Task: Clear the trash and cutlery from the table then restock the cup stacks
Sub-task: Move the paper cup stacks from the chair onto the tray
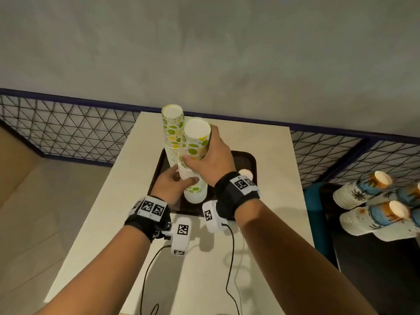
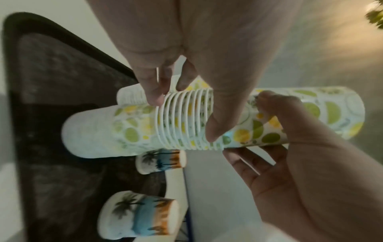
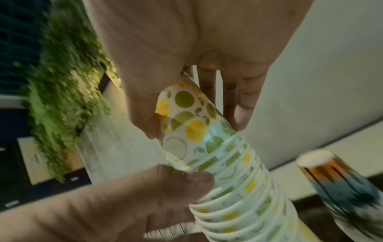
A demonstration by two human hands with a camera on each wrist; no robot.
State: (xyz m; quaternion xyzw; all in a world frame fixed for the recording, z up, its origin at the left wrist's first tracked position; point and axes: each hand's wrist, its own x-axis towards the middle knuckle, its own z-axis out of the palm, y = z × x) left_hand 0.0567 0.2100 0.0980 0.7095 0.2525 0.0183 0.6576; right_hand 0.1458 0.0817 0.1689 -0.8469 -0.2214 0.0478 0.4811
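Both hands hold a tall stack of upside-down white paper cups with green and yellow fruit spots [image 1: 193, 160]. It stands on the dark brown plastic tray [image 1: 246, 159] on the white table [image 1: 268, 201]. The right hand [image 1: 210, 160] wraps around the top of the stack. The left hand [image 1: 172, 184] grips its ribbed middle with curled fingers. A second stack of fruit-spotted cups [image 1: 172, 130] stands on the tray just behind it. Small upside-down paper cups with palm trees [image 2: 160, 161] sit on the tray beside it.
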